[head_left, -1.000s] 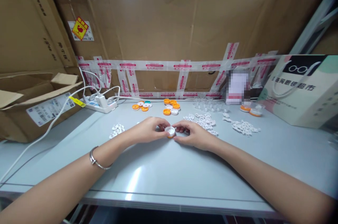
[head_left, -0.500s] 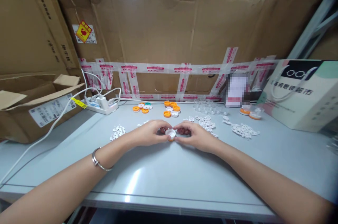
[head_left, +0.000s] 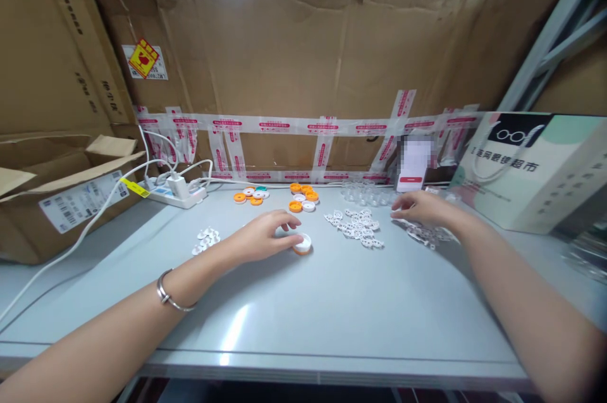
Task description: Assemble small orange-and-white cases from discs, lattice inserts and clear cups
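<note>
A small round cap [head_left: 302,245], white on top with an orange lower edge, lies on the table. My left hand [head_left: 271,237] is beside it, thumb at its rim and fingers apart above. My right hand [head_left: 424,208] hovers over the right-hand pile of small white plastic pieces [head_left: 425,236], its fingers stretched leftward with nothing visible in them. A second group of openwork white pieces [head_left: 359,227] is spread to the left of that hand. Clear plastic domes [head_left: 363,192] stand in a cluster behind. Orange and white round caps [head_left: 303,196] are grouped behind my left hand.
More caps [head_left: 250,195] and small white parts [head_left: 207,240] lie to the left. A power strip [head_left: 177,193] with white cables borders an open carton [head_left: 66,197]. At the back stand a large cardboard box [head_left: 275,55] and a phone [head_left: 411,166]; a paper bag [head_left: 526,169] is at right.
My right hand has left the cap and moved right to the far pile of white pieces. My left hand has stayed by the cap, its fingers now lifted apart. The view has shifted slightly.
</note>
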`<control>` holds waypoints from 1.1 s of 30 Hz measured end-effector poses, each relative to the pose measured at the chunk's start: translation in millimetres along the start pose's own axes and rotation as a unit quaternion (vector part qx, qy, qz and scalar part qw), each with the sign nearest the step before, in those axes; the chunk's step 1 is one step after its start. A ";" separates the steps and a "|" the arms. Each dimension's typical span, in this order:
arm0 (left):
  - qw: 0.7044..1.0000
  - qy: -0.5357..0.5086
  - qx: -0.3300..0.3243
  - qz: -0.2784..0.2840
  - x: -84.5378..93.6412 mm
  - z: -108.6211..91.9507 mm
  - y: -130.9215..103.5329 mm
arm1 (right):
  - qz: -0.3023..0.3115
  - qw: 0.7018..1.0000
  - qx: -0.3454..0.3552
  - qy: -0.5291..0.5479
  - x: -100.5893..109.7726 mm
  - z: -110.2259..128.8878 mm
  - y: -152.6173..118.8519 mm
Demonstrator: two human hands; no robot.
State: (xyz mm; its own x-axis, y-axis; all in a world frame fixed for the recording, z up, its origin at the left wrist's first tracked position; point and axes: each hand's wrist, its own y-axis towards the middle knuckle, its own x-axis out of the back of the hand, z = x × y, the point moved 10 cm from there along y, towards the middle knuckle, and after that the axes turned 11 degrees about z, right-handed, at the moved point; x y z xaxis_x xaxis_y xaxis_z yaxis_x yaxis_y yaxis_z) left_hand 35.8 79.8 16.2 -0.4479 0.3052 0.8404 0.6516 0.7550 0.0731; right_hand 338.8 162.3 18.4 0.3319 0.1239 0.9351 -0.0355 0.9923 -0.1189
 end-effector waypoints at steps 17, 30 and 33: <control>0.996 0.012 -0.040 -0.083 21.1 -12.1 -7.4 | -0.013 0.925 0.128 0.358 10.5 47.2 -22.1; 0.941 -0.309 -0.089 -0.102 13.9 -20.4 -4.2 | 0.108 0.722 0.282 0.623 -69.1 185.3 -82.8; 0.906 -0.392 -0.106 -0.123 16.1 -18.2 -5.5 | 0.126 0.707 0.274 0.640 -75.5 185.2 -84.6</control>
State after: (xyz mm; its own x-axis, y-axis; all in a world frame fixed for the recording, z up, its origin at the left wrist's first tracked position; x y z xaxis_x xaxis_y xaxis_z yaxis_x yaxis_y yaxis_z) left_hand 36.1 70.0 39.1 -0.8387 0.5230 0.1519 0.5382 0.7534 0.3778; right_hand 142.2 70.1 19.6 0.8192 0.5371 -0.2012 -0.4881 0.8371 0.2469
